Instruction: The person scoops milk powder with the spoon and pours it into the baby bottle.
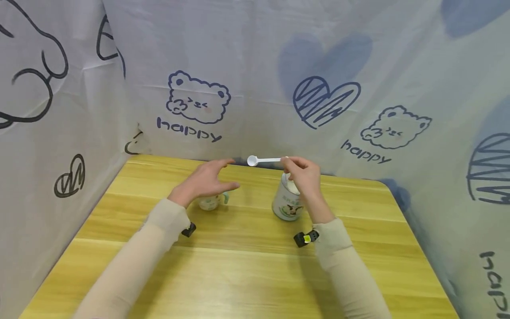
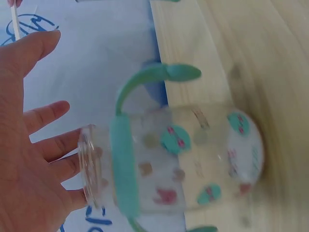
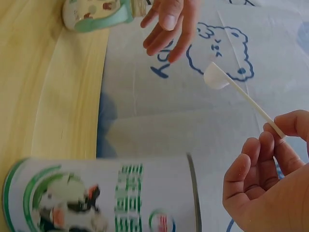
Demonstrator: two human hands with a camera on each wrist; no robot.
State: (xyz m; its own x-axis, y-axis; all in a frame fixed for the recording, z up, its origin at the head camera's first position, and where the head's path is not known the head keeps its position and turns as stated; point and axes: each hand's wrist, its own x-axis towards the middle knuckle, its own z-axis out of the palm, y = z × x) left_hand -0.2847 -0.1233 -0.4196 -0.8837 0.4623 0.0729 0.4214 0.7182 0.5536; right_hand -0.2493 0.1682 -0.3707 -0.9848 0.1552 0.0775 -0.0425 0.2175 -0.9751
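My right hand (image 1: 306, 176) pinches the handle end of a white measuring scoop (image 1: 268, 160) between thumb and fingers. Its round bowl points left, toward my other hand, and is held in the air above the table. Just below that right hand stands a white milk powder tin (image 1: 283, 204), upright, with a cow picture and green print. My left hand (image 1: 207, 178) hovers with fingers spread and thumb apart. Under it stands a clear baby bottle (image 2: 154, 159) with teal handles and an uncapped neck. The left wrist view has the fingertips right at the neck; the head view partly hides the bottle.
Both objects stand toward the back of a wooden table (image 1: 239, 270). A pale cloth (image 1: 255, 57) printed with bears and hearts hangs close behind the table's back edge and along its sides. Each wrist carries a small black camera (image 1: 306, 238).
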